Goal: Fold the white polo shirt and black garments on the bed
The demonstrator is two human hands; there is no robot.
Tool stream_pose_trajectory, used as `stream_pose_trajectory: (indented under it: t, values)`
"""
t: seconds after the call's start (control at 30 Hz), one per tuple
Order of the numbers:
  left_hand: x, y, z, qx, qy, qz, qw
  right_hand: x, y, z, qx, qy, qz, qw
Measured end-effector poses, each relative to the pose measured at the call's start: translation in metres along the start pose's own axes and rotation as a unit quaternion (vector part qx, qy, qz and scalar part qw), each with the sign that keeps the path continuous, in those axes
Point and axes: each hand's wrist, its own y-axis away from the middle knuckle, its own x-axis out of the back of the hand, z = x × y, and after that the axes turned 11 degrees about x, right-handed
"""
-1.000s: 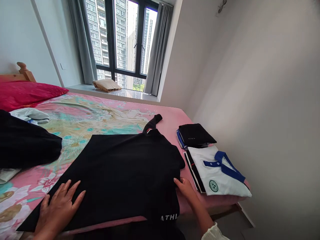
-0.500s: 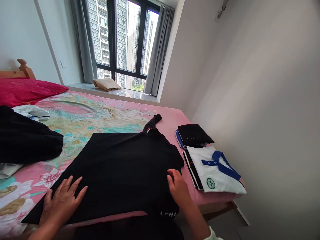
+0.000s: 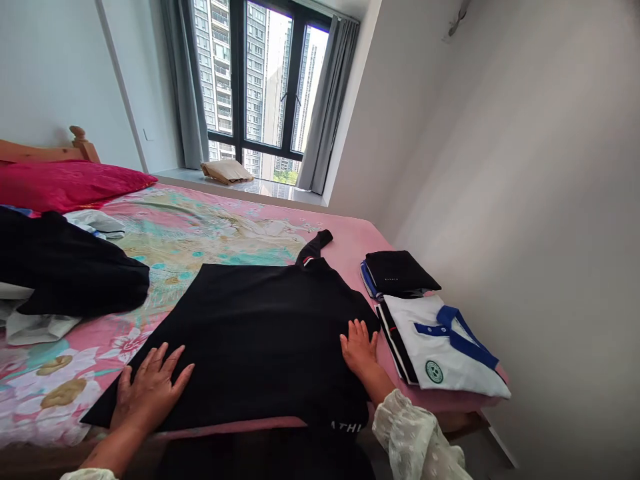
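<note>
A black T-shirt [image 3: 260, 333] lies spread flat on the bed, its hem with white lettering hanging over the near edge. My left hand [image 3: 150, 390] rests flat on its near left corner, fingers apart. On the shirt's right part lies my right hand [image 3: 359, 347], palm down with fingers stretched out, close to the right edge. Neither hand holds anything.
The bed has a pink floral sheet [image 3: 200, 233] and a red pillow [image 3: 70, 187]. A folded white polo with blue collar [image 3: 440, 347] and a folded black garment [image 3: 400, 272] lie at the right edge. Unfolded dark clothes [image 3: 65, 273] are piled left. A wall runs close on the right.
My right hand moved from the shirt's right edge onto its top and slid farther up. My left hand stayed flat on the shirt; the view shifted a little.
</note>
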Motion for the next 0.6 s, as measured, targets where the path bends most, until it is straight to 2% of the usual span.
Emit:
stream_pose_trajectory:
  t: [0.1,0.17,0.23,0.3,0.33,0.4,0.43,0.5,0.6]
  values:
    - [-0.006,0.0,-0.003,-0.002,-0.055,0.021,0.998,-0.006,0.0,-0.048,0.159,-0.037,0.017,0.986]
    - [-0.006,-0.002,-0.012,-0.012,-0.072,0.002,0.997,-0.012,-0.001,-0.056,0.235,-0.056,-0.009,0.97]
    - [0.0,-0.008,-0.025,-0.032,-0.073,-0.027,0.997,-0.019,-0.002,-0.04,0.196,-0.041,-0.046,0.979]
    - [0.012,-0.015,-0.034,-0.033,-0.061,-0.057,0.996,-0.023,-0.007,-0.009,0.088,0.001,-0.071,0.994]
    - [0.019,-0.02,-0.033,-0.022,-0.055,-0.068,0.996,-0.023,-0.009,0.005,0.059,0.02,-0.077,0.995]
    - [0.033,-0.027,-0.016,-0.005,-0.037,-0.067,0.997,-0.016,-0.016,0.019,0.039,0.037,-0.088,0.995]
    - [0.038,-0.029,0.0,-0.013,-0.022,-0.06,0.998,-0.011,-0.019,0.017,0.046,0.034,-0.082,0.995]
    - [0.04,-0.03,0.043,-0.081,0.027,-0.049,0.995,-0.003,-0.025,-0.003,0.09,0.011,-0.05,0.995]
    - [0.026,-0.025,0.102,-0.225,0.096,-0.111,0.963,-0.006,-0.033,-0.04,0.233,-0.031,-0.017,0.972]
